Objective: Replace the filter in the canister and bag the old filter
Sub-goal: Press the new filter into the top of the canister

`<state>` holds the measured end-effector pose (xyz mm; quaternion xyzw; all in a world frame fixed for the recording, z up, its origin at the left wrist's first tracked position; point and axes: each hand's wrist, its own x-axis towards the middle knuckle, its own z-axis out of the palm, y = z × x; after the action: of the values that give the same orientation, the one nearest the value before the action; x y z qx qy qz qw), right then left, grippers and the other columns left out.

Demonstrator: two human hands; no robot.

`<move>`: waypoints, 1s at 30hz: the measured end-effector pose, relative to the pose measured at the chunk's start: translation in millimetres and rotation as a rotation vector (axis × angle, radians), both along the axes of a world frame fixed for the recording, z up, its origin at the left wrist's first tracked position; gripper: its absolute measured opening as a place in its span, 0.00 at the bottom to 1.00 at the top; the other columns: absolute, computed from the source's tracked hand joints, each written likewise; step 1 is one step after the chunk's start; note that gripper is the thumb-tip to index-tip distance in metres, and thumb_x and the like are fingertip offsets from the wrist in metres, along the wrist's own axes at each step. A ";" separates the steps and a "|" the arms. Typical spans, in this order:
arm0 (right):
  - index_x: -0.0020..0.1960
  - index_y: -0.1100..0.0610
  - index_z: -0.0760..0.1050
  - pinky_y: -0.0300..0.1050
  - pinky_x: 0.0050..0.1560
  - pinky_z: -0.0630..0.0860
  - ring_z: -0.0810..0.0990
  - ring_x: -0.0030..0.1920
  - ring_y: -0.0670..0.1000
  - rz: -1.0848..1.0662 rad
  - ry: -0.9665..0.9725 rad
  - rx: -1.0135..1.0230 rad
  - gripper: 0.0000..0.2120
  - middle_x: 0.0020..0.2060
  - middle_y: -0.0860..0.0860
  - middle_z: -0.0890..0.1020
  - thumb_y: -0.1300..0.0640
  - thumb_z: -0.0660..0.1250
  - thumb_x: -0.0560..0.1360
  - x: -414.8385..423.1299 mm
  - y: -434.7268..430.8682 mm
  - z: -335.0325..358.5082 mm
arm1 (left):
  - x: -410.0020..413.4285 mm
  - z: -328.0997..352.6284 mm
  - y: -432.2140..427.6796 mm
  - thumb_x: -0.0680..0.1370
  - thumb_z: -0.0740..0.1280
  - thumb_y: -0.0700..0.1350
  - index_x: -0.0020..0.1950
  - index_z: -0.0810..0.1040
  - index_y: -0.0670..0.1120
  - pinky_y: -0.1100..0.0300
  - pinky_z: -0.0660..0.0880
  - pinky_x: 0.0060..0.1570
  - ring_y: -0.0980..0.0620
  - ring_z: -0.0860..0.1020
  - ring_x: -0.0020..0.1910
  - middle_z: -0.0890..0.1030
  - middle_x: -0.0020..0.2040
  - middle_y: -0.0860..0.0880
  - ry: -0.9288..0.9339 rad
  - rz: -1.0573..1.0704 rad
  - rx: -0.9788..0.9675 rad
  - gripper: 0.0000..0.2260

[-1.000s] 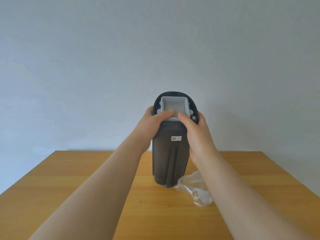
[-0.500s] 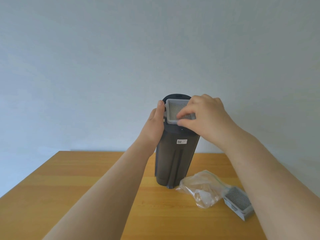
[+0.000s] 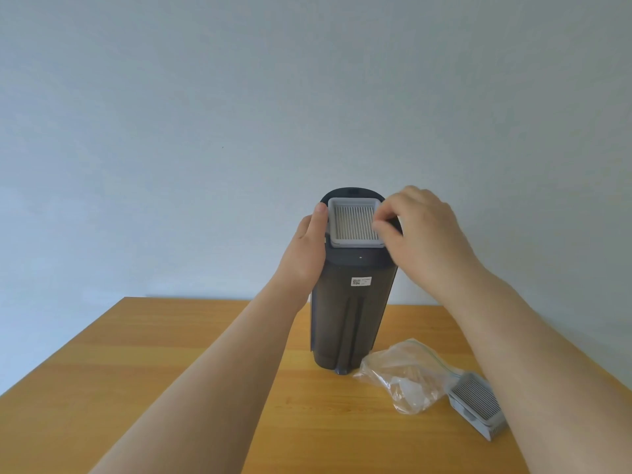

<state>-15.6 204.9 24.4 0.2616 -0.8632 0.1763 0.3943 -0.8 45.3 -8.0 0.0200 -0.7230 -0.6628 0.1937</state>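
While the left hand (image 3: 304, 248) grips the upper side of the upright canister (image 3: 352, 313), thumb beside the frame, the right hand (image 3: 424, 234) has swung from the near edge of the white filter (image 3: 352, 224) to its right rim, where the fingertips now curl over it. That filter sits in the canister's top opening and looks nearly seated, so this is probably a last adjustment. A grey filter (image 3: 477, 401), likely the old one, lies on the tabletop (image 3: 171, 354) touching the clear bag (image 3: 403, 374), not yet bagged.
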 end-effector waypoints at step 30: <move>0.68 0.50 0.69 0.43 0.46 0.73 0.77 0.56 0.52 0.142 -0.621 -0.760 0.22 0.60 0.50 0.76 0.45 0.67 0.76 -9.2 -2.6 -6.3 | 7.3 2.4 7.2 0.83 0.56 0.60 0.64 0.74 0.50 0.53 0.75 0.62 0.52 0.79 0.59 0.81 0.58 0.51 -0.026 0.000 0.032 0.19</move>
<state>-24.8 202.3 18.1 0.0925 -0.7946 0.5746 0.1731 6.5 52.4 -5.6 0.0317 -0.7147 -0.6741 0.1841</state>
